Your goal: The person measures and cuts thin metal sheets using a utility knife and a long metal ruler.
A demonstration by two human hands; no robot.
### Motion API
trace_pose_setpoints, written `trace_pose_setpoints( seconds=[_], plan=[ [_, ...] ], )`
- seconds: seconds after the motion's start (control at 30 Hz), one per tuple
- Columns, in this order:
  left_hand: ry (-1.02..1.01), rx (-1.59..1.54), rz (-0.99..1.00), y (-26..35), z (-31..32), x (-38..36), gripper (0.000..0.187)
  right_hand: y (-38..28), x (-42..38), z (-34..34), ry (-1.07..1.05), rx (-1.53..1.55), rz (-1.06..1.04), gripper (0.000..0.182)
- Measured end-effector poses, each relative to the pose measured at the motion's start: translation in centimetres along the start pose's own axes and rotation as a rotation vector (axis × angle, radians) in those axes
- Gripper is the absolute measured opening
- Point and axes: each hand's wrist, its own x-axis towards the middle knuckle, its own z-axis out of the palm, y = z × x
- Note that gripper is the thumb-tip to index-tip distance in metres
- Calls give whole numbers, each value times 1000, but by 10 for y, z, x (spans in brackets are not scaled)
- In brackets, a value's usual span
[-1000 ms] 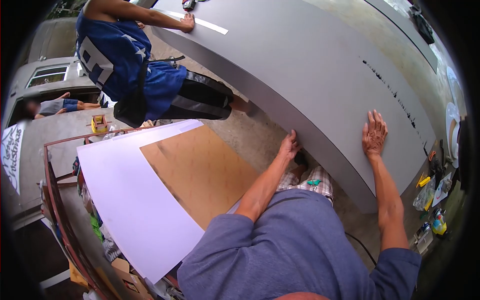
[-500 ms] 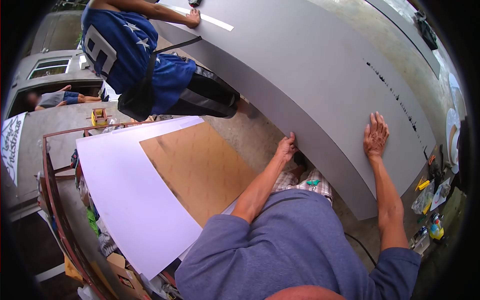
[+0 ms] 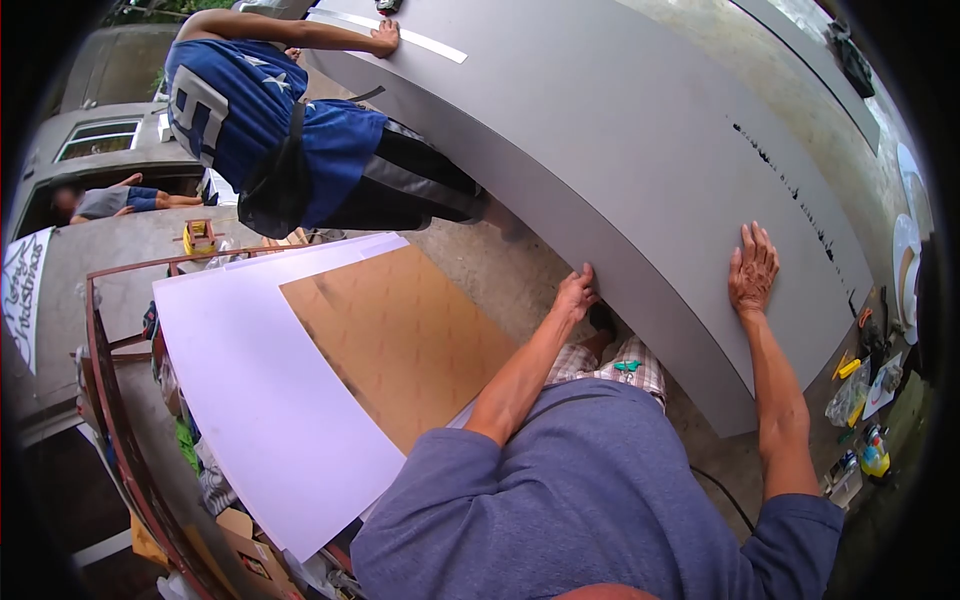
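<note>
A large grey panel [image 3: 590, 110] with a bent-down side face [image 3: 610, 235] stretches diagonally in front of me. My right hand [image 3: 754, 268] lies flat on its top near the right end, fingers stretched out. Close to the fingertips runs a broken row of black marks [image 3: 785, 185]. At the lower edge of the side face, my left hand [image 3: 576, 292] is closed on the panel, its fingers curled and partly hidden. Toward the far left end, a co-worker's hand [image 3: 385, 38] rests on the panel beside a white strip [image 3: 430, 42].
The co-worker in a blue jersey [image 3: 335, 150] stands at the panel's far side-left. A white sheet [image 3: 260, 390] and a brown board [image 3: 400, 340] lie on a red metal frame [image 3: 120, 430] to my left. Tools and a plastic bag [image 3: 850, 400] sit at right. Another person is in the background.
The co-worker's torso and bag have shifted slightly left, and the other arm shows more near the panel. My two hands stay in nearly the same places.
</note>
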Motion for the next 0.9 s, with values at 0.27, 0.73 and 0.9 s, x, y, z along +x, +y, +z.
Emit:
trace_pose_setpoints(
  seconds=[0.27, 0.73, 0.9],
  plan=[
    [-32, 17, 24, 15, 15, -24, 66, 0, 0, -1, -14, 5, 2, 47],
    [-70, -13, 29, 12, 8, -12, 72, 0, 0, 0, -17, 17, 5, 47],
    [-58, -5, 18, 12, 6, -10, 65, 0, 0, 0, -53, 7, 17, 47]
  ],
)
